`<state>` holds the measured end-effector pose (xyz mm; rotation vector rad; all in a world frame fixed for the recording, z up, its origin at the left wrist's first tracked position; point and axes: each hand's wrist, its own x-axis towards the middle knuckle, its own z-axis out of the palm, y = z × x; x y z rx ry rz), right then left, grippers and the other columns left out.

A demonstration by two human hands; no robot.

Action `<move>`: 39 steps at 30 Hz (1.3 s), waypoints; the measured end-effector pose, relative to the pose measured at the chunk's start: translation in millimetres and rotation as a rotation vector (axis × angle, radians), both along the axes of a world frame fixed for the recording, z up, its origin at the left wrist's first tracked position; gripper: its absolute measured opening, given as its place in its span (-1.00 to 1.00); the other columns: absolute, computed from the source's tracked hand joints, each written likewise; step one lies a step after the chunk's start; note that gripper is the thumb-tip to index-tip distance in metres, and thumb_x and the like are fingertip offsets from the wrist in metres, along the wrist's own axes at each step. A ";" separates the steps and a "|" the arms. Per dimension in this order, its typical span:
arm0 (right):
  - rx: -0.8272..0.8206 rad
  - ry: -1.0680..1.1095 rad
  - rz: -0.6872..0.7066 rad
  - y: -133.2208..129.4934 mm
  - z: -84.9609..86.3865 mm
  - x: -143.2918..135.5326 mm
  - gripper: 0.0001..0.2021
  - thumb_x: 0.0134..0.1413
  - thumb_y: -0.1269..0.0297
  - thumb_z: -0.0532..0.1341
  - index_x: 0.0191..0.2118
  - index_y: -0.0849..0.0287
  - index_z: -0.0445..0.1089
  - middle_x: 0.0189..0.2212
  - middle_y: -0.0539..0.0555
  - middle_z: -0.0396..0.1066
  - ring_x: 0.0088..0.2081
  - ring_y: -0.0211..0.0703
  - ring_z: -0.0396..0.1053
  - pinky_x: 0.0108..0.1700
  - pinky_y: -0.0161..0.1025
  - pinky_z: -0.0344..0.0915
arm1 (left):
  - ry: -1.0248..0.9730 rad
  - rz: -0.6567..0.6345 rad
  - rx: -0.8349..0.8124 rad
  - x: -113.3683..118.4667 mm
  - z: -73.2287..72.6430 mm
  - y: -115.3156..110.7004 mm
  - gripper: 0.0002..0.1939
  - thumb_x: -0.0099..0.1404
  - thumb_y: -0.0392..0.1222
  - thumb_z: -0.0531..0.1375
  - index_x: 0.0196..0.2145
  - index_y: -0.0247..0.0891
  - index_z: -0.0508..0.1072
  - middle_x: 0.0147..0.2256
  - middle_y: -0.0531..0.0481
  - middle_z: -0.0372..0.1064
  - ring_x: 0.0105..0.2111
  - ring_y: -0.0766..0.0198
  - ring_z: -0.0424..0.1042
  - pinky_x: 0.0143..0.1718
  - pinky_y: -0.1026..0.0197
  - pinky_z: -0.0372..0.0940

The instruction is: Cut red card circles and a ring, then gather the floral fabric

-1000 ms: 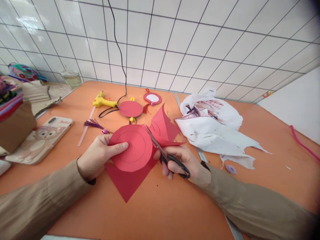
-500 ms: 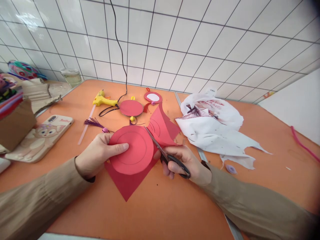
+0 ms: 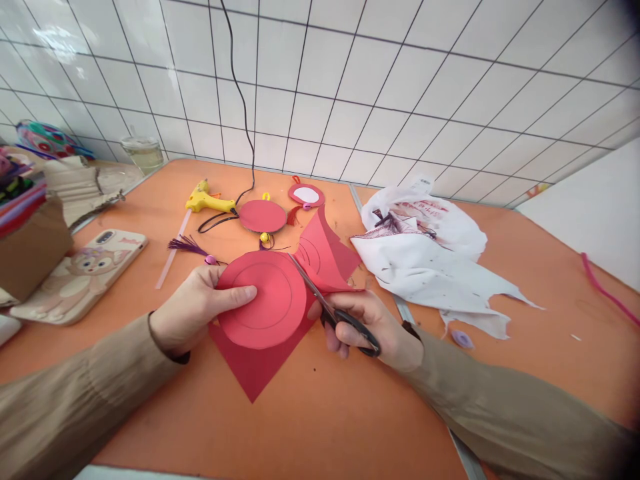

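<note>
My left hand (image 3: 200,303) grips a red paper disc (image 3: 270,300) at its left side, thumb flat on top. A drawn circle shows inside the disc's rim. My right hand (image 3: 367,327) is closed round the black handles of a pair of scissors (image 3: 313,287), whose blades lie along the disc's right edge. Beyond the blades, a curled part of the red paper (image 3: 320,253) stands up, with curved lines drawn on it. Under the disc, a darker red pointed sheet (image 3: 253,373) rests on the table. The fingers beneath the disc are hidden.
Behind lie a yellow glue gun (image 3: 210,203), a red oval piece (image 3: 263,216) with a yellow bell, and a smaller red-and-white piece (image 3: 307,195). A phone (image 3: 90,273) and a cardboard box (image 3: 37,247) are at left, a white plastic bag (image 3: 425,260) at right.
</note>
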<state>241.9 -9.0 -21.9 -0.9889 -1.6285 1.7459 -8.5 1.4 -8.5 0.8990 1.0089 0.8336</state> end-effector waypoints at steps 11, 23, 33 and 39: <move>-0.016 -0.012 -0.017 0.3 -0.5 -0.8 -0.47 -0.22 -0.16 0.30 -0.31 0.27 0.36 -0.64 -0.02 0.32 -0.65 -0.35 0.28 -0.62 -0.39 0.31 | -0.005 0.005 -0.005 0.5 0.1 0.1 -0.86 -0.02 -0.21 0.37 -0.46 -0.32 0.58 -0.51 -0.08 0.54 -0.54 0.24 0.48 -0.55 0.34 0.35; -0.013 -0.002 -0.016 -1.5 2.4 -1.0 -0.45 -0.20 -0.16 0.30 -0.29 0.29 0.35 -0.63 -0.02 0.32 -0.65 -0.37 0.27 -0.64 -0.42 0.29 | -0.031 0.000 -0.016 0.9 1.8 -0.5 -0.87 -0.03 -0.22 0.37 -0.48 -0.31 0.58 -0.52 -0.06 0.53 -0.56 0.28 0.46 -0.54 0.36 0.34; -0.020 -0.019 -0.010 -2.4 7.1 -1.9 -0.44 -0.21 -0.19 0.29 -0.30 0.28 0.32 -0.62 -0.02 0.31 -0.64 -0.36 0.27 -0.63 -0.41 0.29 | -0.046 -0.016 -0.025 0.8 1.2 1.5 -0.87 -0.01 -0.21 0.37 -0.46 -0.32 0.59 -0.51 -0.06 0.54 -0.55 0.29 0.46 -0.53 0.36 0.35; -0.017 -0.036 -0.024 -2.1 5.6 -1.6 -0.42 -0.23 -0.19 0.29 -0.30 0.29 0.33 -0.63 -0.03 0.31 -0.66 -0.37 0.27 -0.63 -0.41 0.28 | -0.088 -0.025 -0.021 0.4 0.6 0.8 -0.88 0.00 -0.23 0.36 -0.46 -0.33 0.58 -0.51 -0.05 0.54 -0.54 0.31 0.47 -0.52 0.37 0.36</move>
